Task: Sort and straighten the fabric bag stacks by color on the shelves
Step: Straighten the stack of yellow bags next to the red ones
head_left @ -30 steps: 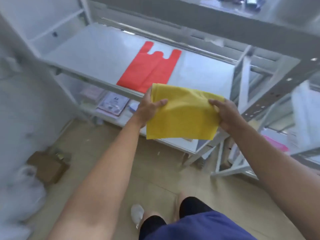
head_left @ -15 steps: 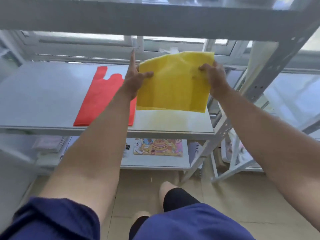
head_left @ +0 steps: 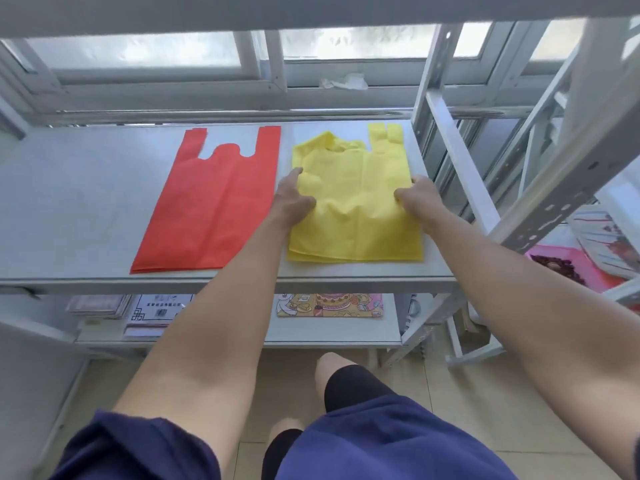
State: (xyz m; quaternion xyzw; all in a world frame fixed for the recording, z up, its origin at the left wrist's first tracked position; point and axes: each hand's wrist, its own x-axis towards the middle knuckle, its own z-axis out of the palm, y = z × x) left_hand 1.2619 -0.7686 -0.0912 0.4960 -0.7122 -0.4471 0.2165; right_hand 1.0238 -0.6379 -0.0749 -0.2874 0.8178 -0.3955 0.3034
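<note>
While the yellow bag stack [head_left: 356, 233] lies on the shelf [head_left: 86, 202] just right of the red bag stack [head_left: 214, 209], the left hand [head_left: 294, 200] pinches its edge nearest the red one, thumb on top and forefinger stretched out. The right hand [head_left: 415, 199] grips the far edge with curled fingers. Puckered between the hands, the thin cloth looks light, limp and quick to rumple, so it is best held by both side edges and drawn flat.
</note>
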